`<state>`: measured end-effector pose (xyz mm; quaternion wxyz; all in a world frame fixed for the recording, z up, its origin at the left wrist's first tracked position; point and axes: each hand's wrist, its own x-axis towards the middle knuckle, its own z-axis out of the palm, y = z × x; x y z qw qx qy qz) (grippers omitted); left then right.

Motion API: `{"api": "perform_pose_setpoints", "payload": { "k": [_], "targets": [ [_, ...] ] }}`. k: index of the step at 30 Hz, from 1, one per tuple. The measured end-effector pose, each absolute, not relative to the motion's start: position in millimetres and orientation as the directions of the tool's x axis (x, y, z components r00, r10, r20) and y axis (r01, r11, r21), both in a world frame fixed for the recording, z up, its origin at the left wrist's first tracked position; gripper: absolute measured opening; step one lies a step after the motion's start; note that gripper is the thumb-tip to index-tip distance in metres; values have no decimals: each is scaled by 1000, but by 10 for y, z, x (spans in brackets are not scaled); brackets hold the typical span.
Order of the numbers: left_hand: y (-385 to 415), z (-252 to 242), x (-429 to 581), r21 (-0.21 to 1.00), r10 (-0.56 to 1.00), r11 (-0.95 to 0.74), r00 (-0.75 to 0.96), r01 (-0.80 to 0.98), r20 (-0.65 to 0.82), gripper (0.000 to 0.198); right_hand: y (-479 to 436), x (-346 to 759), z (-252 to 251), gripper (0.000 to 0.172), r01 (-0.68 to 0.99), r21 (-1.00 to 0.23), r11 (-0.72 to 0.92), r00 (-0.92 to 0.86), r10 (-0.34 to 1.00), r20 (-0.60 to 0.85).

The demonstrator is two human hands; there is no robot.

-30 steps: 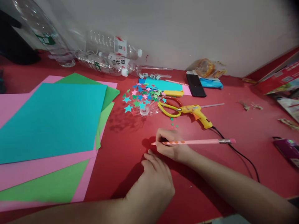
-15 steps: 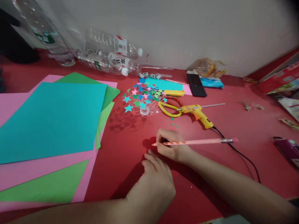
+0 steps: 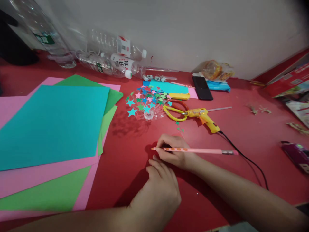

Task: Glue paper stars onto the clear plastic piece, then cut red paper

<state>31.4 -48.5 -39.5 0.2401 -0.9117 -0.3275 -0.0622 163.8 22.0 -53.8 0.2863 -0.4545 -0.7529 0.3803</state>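
A pink pencil (image 3: 205, 150) with orange dots is pinched in my right hand (image 3: 172, 151). Its tip points left, close above the red tabletop, and its pink eraser end points right. Just below it, my left hand (image 3: 159, 190) rests on the table with its fingers bent and pressed together. Whatever may lie under those fingertips is hidden. Beyond my hands, several colourful paper stars (image 3: 146, 109) sit on a clear plastic piece with a round neck (image 3: 149, 114). A few tiny green stars (image 3: 177, 123) lie near my right hand.
Coloured paper sheets (image 3: 55, 125) are stacked at left. Plastic bottles (image 3: 106, 66) line the wall. Scissors (image 3: 175, 116) with a yellow handle lie beside a yellow glue gun (image 3: 202, 117), its black cord (image 3: 251, 164) running right. A phone (image 3: 202, 88) and a red box (image 3: 287, 79) are farther back.
My right hand has shifted slightly left with the pencil, so the tip now sits farther left, above my left fingertips. My left hand has stayed in place.
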Motion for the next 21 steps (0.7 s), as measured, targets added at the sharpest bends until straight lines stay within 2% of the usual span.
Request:
{"api": "perform_pose_setpoints", "payload": {
  "k": [6, 21],
  "targets": [
    [-482, -399, 315, -389, 572, -674, 777, 628, 263, 36, 211, 1629, -545, 11, 491, -822, 289, -413, 908, 72],
    [-487, -421, 303, -402, 567, -672, 781, 622, 262, 37, 173, 1628, -596, 12, 588, -783, 205, -243, 967, 70]
  ]
}}
